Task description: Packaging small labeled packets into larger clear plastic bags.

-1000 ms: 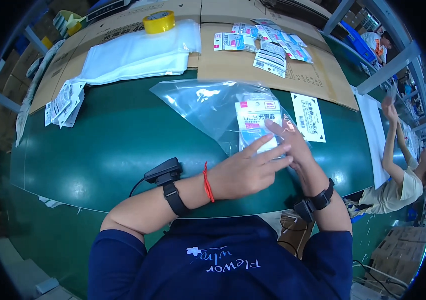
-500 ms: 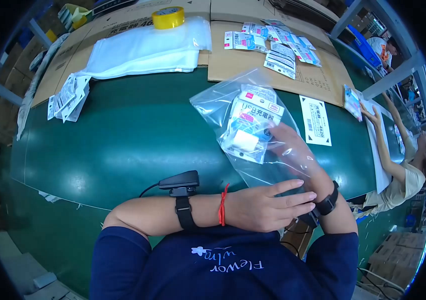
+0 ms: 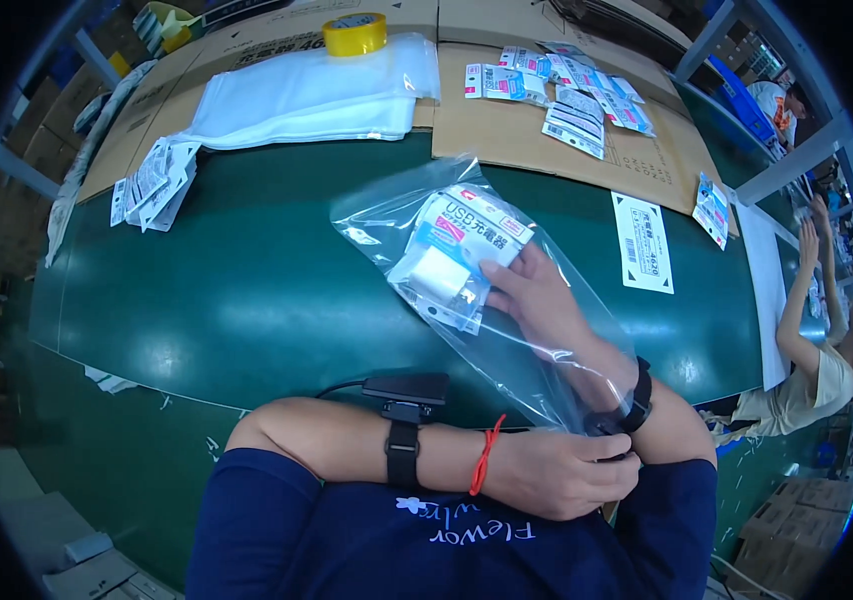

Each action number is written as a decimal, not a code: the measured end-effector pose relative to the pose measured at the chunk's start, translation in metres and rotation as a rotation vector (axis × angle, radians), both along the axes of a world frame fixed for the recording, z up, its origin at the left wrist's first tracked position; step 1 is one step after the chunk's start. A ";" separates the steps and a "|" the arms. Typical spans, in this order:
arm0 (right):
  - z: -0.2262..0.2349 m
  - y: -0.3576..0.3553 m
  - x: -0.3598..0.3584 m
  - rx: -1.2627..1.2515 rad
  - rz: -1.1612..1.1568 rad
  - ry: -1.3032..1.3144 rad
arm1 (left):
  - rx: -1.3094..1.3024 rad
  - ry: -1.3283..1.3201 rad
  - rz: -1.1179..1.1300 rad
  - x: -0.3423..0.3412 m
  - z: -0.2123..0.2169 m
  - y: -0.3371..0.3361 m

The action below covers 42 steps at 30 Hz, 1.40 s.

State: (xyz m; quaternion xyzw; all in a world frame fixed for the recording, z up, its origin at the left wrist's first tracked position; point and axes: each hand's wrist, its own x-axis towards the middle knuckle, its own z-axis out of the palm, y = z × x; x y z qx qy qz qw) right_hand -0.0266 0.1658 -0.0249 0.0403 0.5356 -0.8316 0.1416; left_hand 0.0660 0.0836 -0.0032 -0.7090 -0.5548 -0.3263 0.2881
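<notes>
Since half a second before, the right hand (image 3: pixel 537 295) had pushed deeper into the clear, crinkly plastic bag (image 3: pixel 507 300), its fingers closed on the white-and-pink carded packet (image 3: pixel 462 255) and carrying it toward the bag's closed end, over the middle of the smooth green table (image 3: pixel 227 290). The left hand (image 3: pixel 562 470) had slid to the near edge, pinching the bag's mouth, so the packing looked nearly done.

Right hand (image 3: pixel 537 300) inside clear bag (image 3: pixel 507 330), gripping charger pack (image 3: pixel 462 250).
</notes>
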 end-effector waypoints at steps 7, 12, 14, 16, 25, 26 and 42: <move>0.021 0.023 0.006 0.124 0.176 -0.038 | -0.086 -0.140 -0.006 -0.001 0.007 -0.013; 0.028 0.038 0.010 0.252 0.400 -0.259 | -0.086 -0.109 0.006 0.000 0.004 -0.011; 0.029 0.033 0.013 0.198 0.398 -0.336 | -0.157 -0.112 -0.009 0.002 0.000 -0.010; 0.024 0.025 0.015 0.132 0.378 -0.305 | -0.121 -0.111 -0.032 0.007 -0.004 -0.006; 0.010 -0.035 0.005 -0.071 0.106 -0.075 | -0.099 -0.109 -0.178 0.021 -0.006 0.001; 0.006 -0.040 0.002 -0.102 0.072 -0.051 | -0.100 -0.112 -0.174 0.021 -0.006 0.000; 0.003 0.006 -0.004 0.135 0.249 -0.068 | 0.016 -0.707 1.019 -0.147 -0.020 -0.146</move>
